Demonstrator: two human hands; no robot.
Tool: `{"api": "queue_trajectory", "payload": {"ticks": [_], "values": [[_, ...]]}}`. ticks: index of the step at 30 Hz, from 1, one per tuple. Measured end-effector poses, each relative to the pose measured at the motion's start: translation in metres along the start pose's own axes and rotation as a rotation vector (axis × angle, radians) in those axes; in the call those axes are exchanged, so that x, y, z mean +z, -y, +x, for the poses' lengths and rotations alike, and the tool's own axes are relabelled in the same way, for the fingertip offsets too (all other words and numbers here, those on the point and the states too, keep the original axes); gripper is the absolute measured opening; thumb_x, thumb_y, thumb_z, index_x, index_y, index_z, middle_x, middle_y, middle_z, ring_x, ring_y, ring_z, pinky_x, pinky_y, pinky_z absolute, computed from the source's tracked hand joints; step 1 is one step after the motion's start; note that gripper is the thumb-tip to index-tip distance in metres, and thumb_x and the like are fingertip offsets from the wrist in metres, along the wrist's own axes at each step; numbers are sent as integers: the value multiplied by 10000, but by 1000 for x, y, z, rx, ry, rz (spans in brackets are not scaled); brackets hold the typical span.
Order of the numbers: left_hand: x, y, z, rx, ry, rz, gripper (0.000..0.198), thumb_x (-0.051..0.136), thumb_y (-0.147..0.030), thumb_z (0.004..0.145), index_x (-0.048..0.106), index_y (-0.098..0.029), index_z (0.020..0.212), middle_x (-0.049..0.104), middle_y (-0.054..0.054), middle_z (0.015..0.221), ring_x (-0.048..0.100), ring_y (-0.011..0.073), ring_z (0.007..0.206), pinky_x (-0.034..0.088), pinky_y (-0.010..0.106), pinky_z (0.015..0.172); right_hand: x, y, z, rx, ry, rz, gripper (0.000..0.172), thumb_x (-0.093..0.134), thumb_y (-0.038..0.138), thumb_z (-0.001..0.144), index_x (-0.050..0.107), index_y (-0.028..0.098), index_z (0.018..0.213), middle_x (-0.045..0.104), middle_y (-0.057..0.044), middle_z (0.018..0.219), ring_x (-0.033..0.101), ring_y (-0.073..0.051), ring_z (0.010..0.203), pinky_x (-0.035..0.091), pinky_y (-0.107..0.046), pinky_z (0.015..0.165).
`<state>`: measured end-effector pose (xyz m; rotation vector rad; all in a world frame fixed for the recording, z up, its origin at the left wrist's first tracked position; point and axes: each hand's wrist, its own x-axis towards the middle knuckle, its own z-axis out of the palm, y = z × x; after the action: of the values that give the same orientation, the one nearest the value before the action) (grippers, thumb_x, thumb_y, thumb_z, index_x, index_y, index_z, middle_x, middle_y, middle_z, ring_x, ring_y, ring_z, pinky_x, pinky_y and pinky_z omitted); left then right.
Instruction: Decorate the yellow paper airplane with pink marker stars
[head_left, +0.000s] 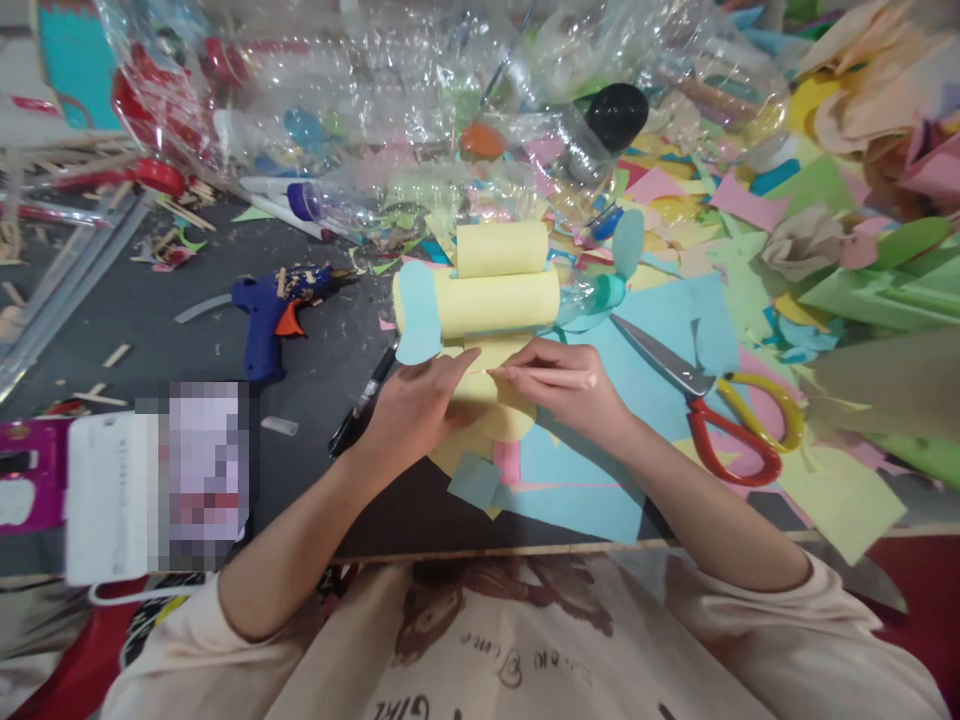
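Observation:
My left hand (420,400) holds down a piece of yellow paper (514,418), its index finger stretched over it and its other fingers partly hidden. In my right hand (574,385) is a slim pale pink pen (555,377), pinched with its tip on the yellow paper. Just beyond both hands lies a plastic bottle wrapped in yellow paper (495,303), with a smaller yellow roll (502,249) on its far side. A light blue paper shape (419,312) covers its left end, and a green cap (611,291) is at its right end.
Scissors (701,385) lie open on blue paper (675,310) to the right. On the left are a blue glue gun (262,320), a black marker (364,400), a white power strip (112,495) and a blurred-out phone (206,465). Plastic bottles (420,90) and paper scraps crowd the back.

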<state>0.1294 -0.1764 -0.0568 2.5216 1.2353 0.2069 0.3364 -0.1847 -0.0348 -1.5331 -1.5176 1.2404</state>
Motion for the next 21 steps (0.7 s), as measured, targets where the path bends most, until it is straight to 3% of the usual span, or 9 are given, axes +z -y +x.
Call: {"api": "queue_trajectory", "payload": {"ticks": [6, 14, 21], "values": [[1, 0, -1, 23, -13, 3, 538, 718, -303, 868, 526, -159, 1350, 722, 83, 1028, 685, 247, 959, 497, 333, 815, -6, 1, 0, -6, -42, -30, 158, 603, 253, 730, 618, 190, 587, 630, 7, 584, 481, -111, 553, 363, -261, 535], [1, 1, -1, 20, -7, 29, 509, 695, -334, 892, 531, -163, 1342, 703, 40, 891, 676, 217, 873, 485, 313, 796, -14, 4, 0, 41, -54, -33, 245, 675, 313, 722, 546, 197, 550, 565, 32, 535, 404, -98, 523, 289, -268, 508], [-3, -2, 2, -36, 66, 5, 515, 690, -324, 884, 536, -156, 1346, 695, 50, 894, 668, 237, 887, 485, 334, 807, -21, 7, 0, 61, -83, -94, 204, 621, 273, 698, 533, 193, 532, 567, 21, 535, 410, -99, 528, 286, -260, 500]]}}
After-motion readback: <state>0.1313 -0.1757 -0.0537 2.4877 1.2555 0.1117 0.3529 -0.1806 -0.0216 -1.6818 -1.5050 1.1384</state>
